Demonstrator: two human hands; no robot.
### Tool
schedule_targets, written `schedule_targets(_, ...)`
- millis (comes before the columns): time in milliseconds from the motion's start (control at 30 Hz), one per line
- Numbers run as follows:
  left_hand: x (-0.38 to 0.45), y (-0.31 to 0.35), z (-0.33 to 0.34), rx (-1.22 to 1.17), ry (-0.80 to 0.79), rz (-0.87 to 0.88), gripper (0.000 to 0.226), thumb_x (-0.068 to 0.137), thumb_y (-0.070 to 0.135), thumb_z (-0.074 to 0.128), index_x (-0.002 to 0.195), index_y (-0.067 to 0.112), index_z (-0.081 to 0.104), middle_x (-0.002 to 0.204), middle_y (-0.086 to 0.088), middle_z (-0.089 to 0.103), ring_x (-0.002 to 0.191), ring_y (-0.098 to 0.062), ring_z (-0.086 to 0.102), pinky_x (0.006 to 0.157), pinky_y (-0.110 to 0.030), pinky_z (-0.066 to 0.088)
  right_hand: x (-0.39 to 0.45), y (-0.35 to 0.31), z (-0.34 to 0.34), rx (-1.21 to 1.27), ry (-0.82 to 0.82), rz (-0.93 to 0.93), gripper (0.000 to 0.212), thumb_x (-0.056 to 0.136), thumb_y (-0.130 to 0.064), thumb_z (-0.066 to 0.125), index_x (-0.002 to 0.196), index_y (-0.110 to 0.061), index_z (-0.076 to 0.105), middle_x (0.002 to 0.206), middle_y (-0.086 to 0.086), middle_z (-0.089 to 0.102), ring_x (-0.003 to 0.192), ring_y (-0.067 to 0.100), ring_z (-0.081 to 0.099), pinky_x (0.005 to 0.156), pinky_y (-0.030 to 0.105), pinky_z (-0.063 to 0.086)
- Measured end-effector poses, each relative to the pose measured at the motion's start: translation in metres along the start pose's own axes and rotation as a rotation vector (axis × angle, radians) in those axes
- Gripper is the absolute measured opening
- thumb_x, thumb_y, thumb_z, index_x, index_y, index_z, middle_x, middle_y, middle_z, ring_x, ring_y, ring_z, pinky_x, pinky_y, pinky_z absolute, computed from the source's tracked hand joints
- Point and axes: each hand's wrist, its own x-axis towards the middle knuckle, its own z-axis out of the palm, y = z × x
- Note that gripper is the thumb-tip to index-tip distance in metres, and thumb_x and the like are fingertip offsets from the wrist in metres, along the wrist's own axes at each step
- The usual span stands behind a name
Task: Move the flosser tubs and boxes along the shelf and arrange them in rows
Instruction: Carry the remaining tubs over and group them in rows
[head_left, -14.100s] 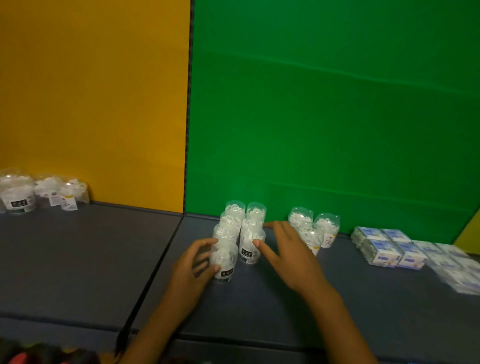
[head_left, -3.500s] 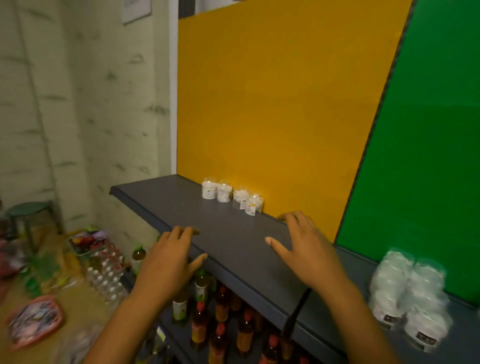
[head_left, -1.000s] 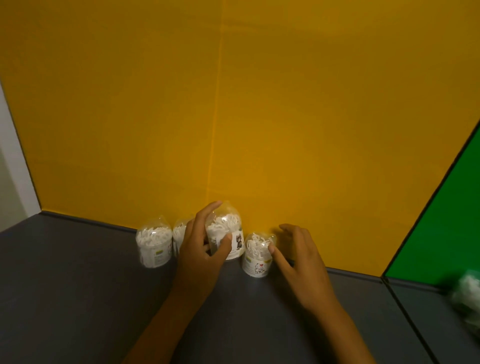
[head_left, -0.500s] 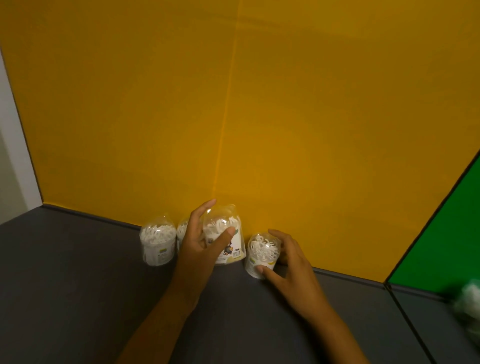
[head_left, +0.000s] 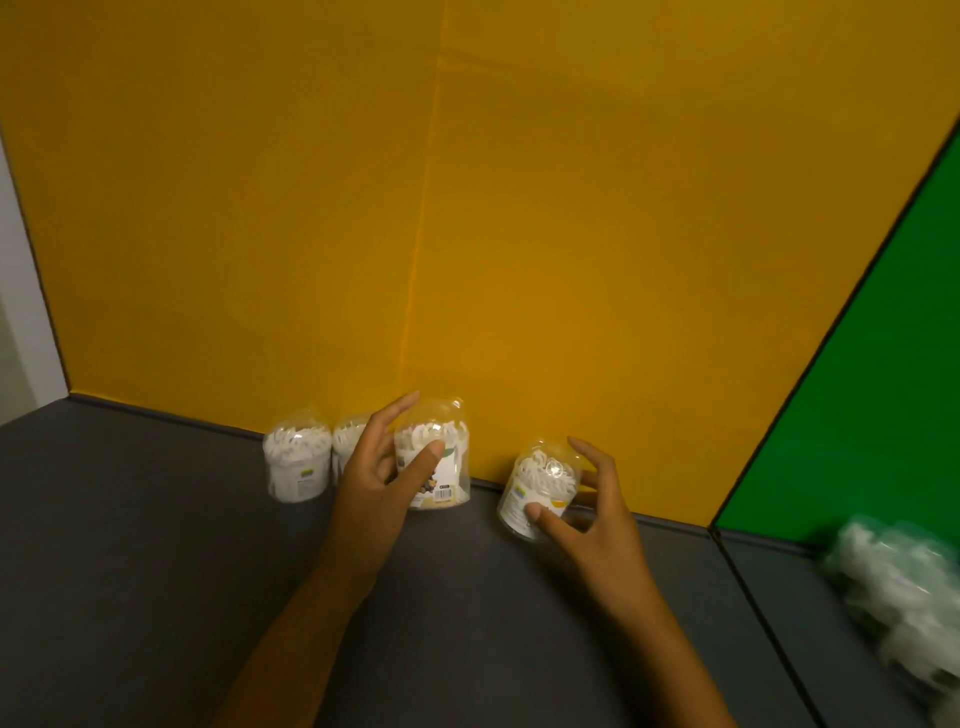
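Yellow backing board rises behind the dark shelf (head_left: 156, 571), where four flosser tubs stand along the back edge. My left hand (head_left: 374, 483) wraps its grip around the larger tub (head_left: 441, 467), upright, thumb on the label. My right hand (head_left: 587, 514) pinches the small tub (head_left: 540, 488), tilted and set apart to the right. Both are in hand; the arranged tubs (head_left: 898, 587) lie blurred far right, nearer my right hand.
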Motion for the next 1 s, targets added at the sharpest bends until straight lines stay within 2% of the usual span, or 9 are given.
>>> schedule_targets(133,-0.029,0.013,0.008,0.011,0.005,0.005,0.051,0.087,0.004,0.064,0.133,0.022,0.051,0.121,0.027,0.049,0.094,0.029,0.05,0.065,0.0,0.044,-0.03,-0.011,-0.033,0.032,0.089,0.029,0.079,0.075,-0.023,0.083,0.137,-0.039,0.037,0.123,-0.013,0.056,0.096,-0.004,0.062,0.072,0.014,0.053)
schedule_targets(233,-0.055,0.027,0.021,0.009,-0.033,-0.003,0.052,0.084,0.006,0.067,0.13,0.028,0.053,0.124,0.018,0.056,0.101,0.015,0.058,0.067,-0.009,0.05,-0.053,-0.023,-0.063,0.053,0.16,0.045,0.074,0.074,-0.022,0.084,0.132,-0.035,0.041,0.121,-0.013,0.057,0.094,-0.002,0.062,0.07,0.014,0.053)
schedule_targets(433,-0.11,0.07,0.066,-0.005,-0.114,0.023,0.053,0.079,0.01,0.071,0.126,0.027,0.056,0.114,0.002,0.067,0.101,-0.01,0.066,0.07,-0.019,0.055,-0.111,-0.044,-0.137,0.056,0.212,0.017,0.066,0.074,-0.019,0.084,0.128,-0.03,0.048,0.12,-0.012,0.061,0.095,-0.004,0.062,0.073,0.016,0.054)
schedule_targets(667,-0.188,0.109,0.143,-0.018,-0.251,0.02,0.056,0.071,0.024,0.072,0.124,0.032,0.055,0.118,0.002,0.066,0.104,-0.011,0.065,0.079,-0.025,0.057,-0.206,-0.059,-0.239,-0.012,0.3,0.025,0.065,0.076,-0.019,0.083,0.129,-0.031,0.047,0.124,-0.017,0.056,0.1,-0.006,0.06,0.077,0.014,0.054)
schedule_targets(800,-0.233,0.122,0.187,-0.031,-0.307,0.031,0.054,0.072,0.025,0.072,0.123,0.033,0.055,0.117,0.004,0.066,0.105,-0.01,0.064,0.083,-0.031,0.057,-0.259,-0.061,-0.292,-0.046,0.362,0.043,0.063,0.075,-0.015,0.083,0.122,-0.037,0.048,0.12,-0.019,0.056,0.097,-0.011,0.059,0.072,0.01,0.051)
schedule_targets(933,-0.267,0.134,0.229,-0.061,-0.367,0.036,0.052,0.072,0.024,0.072,0.121,0.033,0.056,0.114,0.008,0.067,0.105,-0.007,0.064,0.081,-0.025,0.056,-0.305,-0.061,-0.337,-0.078,0.431,0.086,0.064,0.076,-0.019,0.083,0.127,-0.034,0.047,0.124,-0.016,0.055,0.099,-0.013,0.057,0.073,0.008,0.05)
schedule_targets(1000,-0.279,0.139,0.248,-0.074,-0.399,0.041,0.051,0.073,0.025,0.072,0.12,0.037,0.056,0.115,0.008,0.067,0.107,-0.008,0.064,0.082,-0.027,0.055,-0.322,-0.062,-0.357,-0.096,0.462,0.092,0.066,0.076,-0.021,0.083,0.131,-0.03,0.047,0.127,-0.012,0.056,0.101,-0.013,0.057,0.075,0.009,0.05)
